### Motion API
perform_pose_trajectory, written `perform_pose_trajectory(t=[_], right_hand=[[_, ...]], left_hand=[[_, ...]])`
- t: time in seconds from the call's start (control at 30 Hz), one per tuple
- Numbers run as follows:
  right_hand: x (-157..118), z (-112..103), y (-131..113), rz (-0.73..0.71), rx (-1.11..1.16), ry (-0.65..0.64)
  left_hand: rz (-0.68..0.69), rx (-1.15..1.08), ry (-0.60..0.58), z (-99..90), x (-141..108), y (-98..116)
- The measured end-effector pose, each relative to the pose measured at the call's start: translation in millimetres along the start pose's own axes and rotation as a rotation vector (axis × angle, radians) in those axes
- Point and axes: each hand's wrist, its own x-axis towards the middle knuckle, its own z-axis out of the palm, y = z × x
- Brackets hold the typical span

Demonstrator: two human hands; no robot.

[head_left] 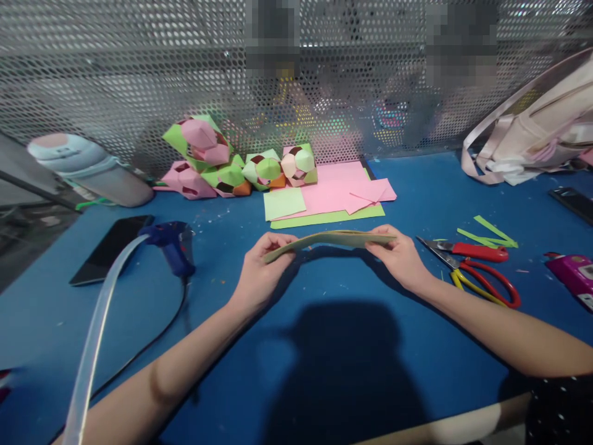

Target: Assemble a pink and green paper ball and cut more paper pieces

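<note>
- My left hand [264, 272] was closed on the left end of the yellowish paper [330, 238], thumb on the side nearer me.
- My right hand [399, 254] pinched the right end of the paper between thumb and fingers.
- The paper stretched between my two grips, its middle bare of fingers and bowed slightly upward; its shadow fell on the blue table [319, 281] just on my side of it.
- Beyond the paper lay the pink sheets [331, 188], well clear of my fingers.
- Beyond the paper and leftward stood the folded paper balls [222, 170].
- Left of the paper was the blue glue gun [175, 247].
- Right of the paper, past my right hand, were the scissors [458, 267] and a red-handled tool [479, 250].
</note>
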Motion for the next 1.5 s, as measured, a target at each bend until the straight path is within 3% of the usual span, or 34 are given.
perform_pose_trajectory(t=[0.17, 0.3, 0.47, 0.67, 0.77, 0.87, 1.1, 1.23, 1.33, 1.5], right_hand=[[1, -1, 4, -0.005, -0.035, -0.018], [3, -3, 8, 0.001, -0.061, -0.029], [3, -5, 8, 0.011, -0.092, -0.058], [5, -6, 8, 0.054, -0.075, -0.131], [10, -3, 4, 0.086, -0.073, -0.221], [22, 4, -1, 0.099, -0.113, -0.306], [62, 46, -6, -0.001, -0.241, -0.373], [70, 58, -7, -0.075, -0.381, -0.388], [77, 42, -8, -0.142, -0.54, -0.376], [114, -21, -10, -0.236, -0.818, -0.275]], left_hand=[[0.018, 0.054, 0.052, -1.4, 1, -2], [0.002, 0.104, -0.008, -2.2, 2, -6], [-0.042, 0.055, 0.012, -4.5, 5, -10], [-0.084, -0.01, 0.059, -8.4, 13, -4], [-0.161, -0.028, 0.011, -12.1, 20, -5], [-0.184, -0.007, -0.032, -19.9, 28, -8], [-0.132, 0.132, 0.064, -53.8, 45, -13], [-0.114, 0.354, 0.095, -67.6, 50, -12], [-0.133, 0.548, 0.033, -70.3, 51, -7], [-0.126, 0.903, -0.119, -70.4, 48, 4]])
